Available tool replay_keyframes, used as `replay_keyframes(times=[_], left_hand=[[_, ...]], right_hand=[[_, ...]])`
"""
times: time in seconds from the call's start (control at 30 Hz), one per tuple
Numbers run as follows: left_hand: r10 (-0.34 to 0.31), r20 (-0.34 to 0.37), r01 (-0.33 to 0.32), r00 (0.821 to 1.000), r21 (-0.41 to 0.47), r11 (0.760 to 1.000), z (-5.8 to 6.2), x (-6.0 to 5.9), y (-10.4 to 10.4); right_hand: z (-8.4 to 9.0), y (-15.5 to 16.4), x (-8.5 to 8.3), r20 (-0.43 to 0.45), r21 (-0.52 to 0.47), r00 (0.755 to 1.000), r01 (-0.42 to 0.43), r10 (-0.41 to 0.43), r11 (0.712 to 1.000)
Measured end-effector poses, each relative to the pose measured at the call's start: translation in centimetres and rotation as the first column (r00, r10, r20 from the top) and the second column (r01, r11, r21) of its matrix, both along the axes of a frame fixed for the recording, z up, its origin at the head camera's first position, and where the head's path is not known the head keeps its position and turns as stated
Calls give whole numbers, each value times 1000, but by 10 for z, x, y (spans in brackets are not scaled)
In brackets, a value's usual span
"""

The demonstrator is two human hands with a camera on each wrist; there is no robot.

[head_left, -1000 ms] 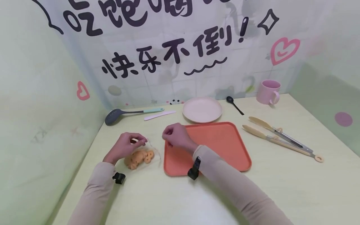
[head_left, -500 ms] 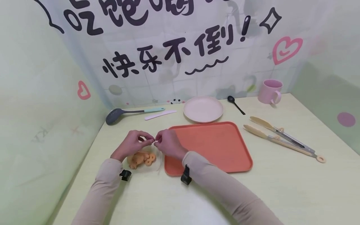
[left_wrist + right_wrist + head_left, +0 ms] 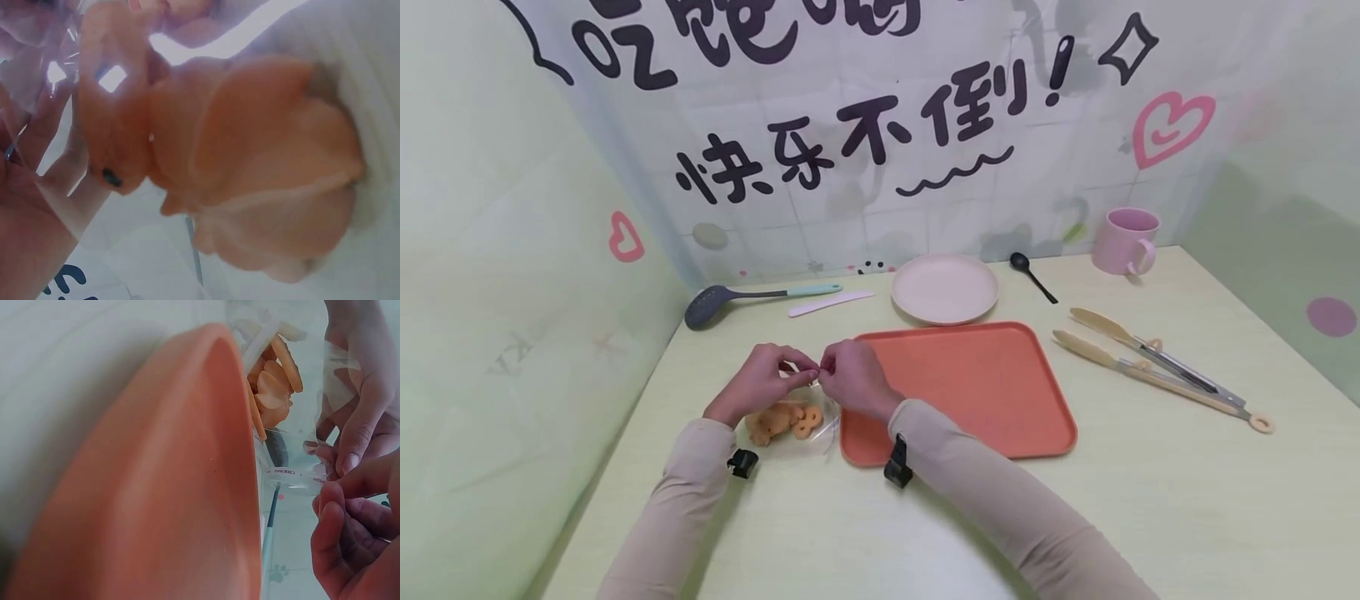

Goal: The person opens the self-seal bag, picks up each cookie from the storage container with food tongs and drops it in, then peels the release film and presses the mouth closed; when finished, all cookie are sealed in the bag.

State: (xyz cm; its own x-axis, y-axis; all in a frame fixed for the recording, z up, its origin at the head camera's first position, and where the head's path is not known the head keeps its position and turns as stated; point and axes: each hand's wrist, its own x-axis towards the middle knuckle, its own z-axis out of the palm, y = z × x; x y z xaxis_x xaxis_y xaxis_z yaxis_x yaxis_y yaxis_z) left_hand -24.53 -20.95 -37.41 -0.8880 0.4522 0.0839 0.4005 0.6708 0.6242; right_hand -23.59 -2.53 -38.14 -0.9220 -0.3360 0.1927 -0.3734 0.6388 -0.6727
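A clear plastic bag (image 3: 827, 417) stands at the left of the table, just beside the orange tray (image 3: 958, 392). Inside it are light brown, molded pieces (image 3: 775, 422), some ring-shaped; the left wrist view shows a large ribbed piece (image 3: 262, 144) close up through the film. My left hand (image 3: 760, 379) pinches the bag's upper edge between thumb and fingers. My right hand (image 3: 856, 375) pinches the same edge right beside it, above the tray's left rim. In the right wrist view a printed strip (image 3: 290, 472) runs along that edge up to the fingertips.
Along the back lie a slotted spoon (image 3: 706, 308), a lilac knife (image 3: 831, 303), a pale plate (image 3: 945, 287) and a black spoon (image 3: 1032, 275). A pink mug (image 3: 1123, 242) stands at the back right. Tongs (image 3: 1157, 367) lie right of the tray.
My right hand has come left to the bag's edge and now meets my left hand there. The left hand has shifted slightly right. The other items keep their places.
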Motion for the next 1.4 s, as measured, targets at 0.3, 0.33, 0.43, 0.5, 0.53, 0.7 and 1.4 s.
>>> replay_keyframes(times=[0.3,0.33,0.43,0.5,0.53,0.7,1.4], left_hand=[[6,11,-6,1000,8,1000,1,2,1],[9,11,-10,1000,14,1000,1,2,1],[14,-5,-14,1000,41,999,-1,3,0],[20,-22,-19,1000,59,998,-3,4,-3],[34,-29,-32,999,73,997,-4,5,-5],[190,-74,-176,979,163,971,-8,11,-24],[477,-90,-330,874,610,721,-9,17,-44]], right_hand=[[-3,3,-4,33,-111,999,10,-6,994],[-4,3,-4,56,-148,998,22,-13,989],[-4,3,-3,147,-261,988,77,-40,962],[-5,4,-3,206,-315,976,137,-74,939],[-5,6,-4,244,-338,965,174,-92,925],[-7,28,-9,433,-447,894,322,-113,835],[41,314,39,279,-644,945,318,-173,696]])
